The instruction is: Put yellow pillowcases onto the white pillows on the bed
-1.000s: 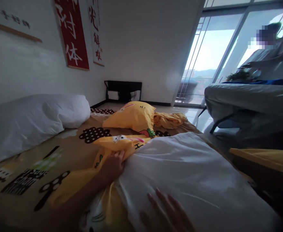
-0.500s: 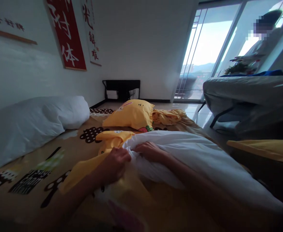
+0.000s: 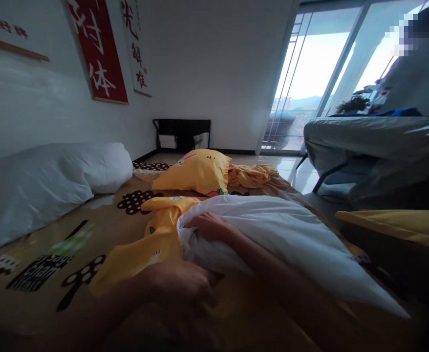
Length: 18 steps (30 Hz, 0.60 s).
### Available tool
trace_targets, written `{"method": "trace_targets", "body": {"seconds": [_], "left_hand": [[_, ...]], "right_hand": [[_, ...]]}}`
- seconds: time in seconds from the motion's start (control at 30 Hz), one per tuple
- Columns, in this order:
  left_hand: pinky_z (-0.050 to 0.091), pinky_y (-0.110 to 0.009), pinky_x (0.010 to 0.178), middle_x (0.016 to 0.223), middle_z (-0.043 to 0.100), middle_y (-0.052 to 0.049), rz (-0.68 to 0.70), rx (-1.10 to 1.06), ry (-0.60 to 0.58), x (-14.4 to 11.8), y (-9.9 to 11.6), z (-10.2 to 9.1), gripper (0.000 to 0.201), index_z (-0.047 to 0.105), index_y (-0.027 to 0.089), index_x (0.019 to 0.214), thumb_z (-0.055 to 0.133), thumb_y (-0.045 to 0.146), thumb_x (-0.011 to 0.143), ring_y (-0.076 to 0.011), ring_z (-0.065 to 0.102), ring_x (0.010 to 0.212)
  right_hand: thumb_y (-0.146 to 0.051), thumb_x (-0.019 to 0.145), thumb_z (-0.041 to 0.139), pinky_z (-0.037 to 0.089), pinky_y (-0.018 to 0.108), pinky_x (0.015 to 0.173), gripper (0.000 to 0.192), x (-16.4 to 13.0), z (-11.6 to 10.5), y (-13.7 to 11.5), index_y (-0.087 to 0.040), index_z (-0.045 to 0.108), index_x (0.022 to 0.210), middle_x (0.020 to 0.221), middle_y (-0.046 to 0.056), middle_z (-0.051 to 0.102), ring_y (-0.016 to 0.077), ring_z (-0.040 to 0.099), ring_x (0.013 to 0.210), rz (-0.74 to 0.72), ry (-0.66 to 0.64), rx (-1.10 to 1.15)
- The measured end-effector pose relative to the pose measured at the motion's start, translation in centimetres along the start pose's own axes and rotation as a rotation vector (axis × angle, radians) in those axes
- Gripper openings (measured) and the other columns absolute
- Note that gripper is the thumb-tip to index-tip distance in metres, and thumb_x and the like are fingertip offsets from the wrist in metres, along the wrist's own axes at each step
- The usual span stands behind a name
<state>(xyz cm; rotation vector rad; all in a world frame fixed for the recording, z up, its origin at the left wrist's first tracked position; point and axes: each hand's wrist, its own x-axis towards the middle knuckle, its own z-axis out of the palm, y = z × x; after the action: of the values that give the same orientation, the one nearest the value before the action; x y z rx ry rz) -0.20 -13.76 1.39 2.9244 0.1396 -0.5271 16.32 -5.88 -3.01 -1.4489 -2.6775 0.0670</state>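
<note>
Nearest, the left hand (image 3: 185,283) is curled and blurred over a yellow pillowcase (image 3: 163,222); whether it grips fabric cannot be determined. Just beyond, the right hand (image 3: 209,226) is closed on the left end of a white pillow (image 3: 291,222), which lies right of centre on the patterned bed (image 3: 104,232), touching the pillowcase. Farther left rests a white bolster (image 3: 53,178); beyond, a yellow pillow (image 3: 196,171) sits beside crumpled yellow cloth (image 3: 251,175).
</note>
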Motion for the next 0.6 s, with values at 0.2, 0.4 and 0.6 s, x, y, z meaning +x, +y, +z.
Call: {"method": "trace_targets", "body": {"seconds": [0.2,0.4,0.6], "left_hand": [[0.034,-0.018,0.054,0.067,0.054,0.004,-0.083,-0.211,0.407,1.2,0.6,-0.1,0.016,0.048,0.015,0.069,0.053,0.011,0.084,-0.0075,0.048,0.059],[0.036,-0.025,0.050,0.071,0.064,-0.006,-0.443,0.087,0.180,-2.8,-0.3,2.7,0.022,0.066,0.019,0.080,0.061,0.041,0.079,-0.0195,0.056,0.059],[0.043,-0.023,0.059,0.073,0.064,-0.001,-0.377,-0.019,0.261,-3.8,-0.3,5.9,0.016,0.069,0.021,0.079,0.057,0.030,0.079,-0.0148,0.056,0.065]], "right_hand": [[-0.013,0.084,0.050,0.044,0.025,0.070,0.022,-1.6,4.1,-3.1,-0.014,0.072,0.087,0.088,0.006,0.070,0.0171,0.063,0.077,-0.065,-0.048,-0.015],[-0.037,0.084,0.060,0.037,0.034,0.093,0.035,-8.4,2.5,-3.1,-0.023,0.060,0.116,0.111,0.005,0.063,0.0201,0.054,0.104,-0.231,0.055,0.009],[-0.038,0.083,0.060,0.036,0.039,0.093,0.031,-8.7,-2.1,-5.9,-0.018,0.062,0.108,0.114,0.008,0.061,0.0228,0.051,0.105,-0.353,0.132,-0.118]]}}
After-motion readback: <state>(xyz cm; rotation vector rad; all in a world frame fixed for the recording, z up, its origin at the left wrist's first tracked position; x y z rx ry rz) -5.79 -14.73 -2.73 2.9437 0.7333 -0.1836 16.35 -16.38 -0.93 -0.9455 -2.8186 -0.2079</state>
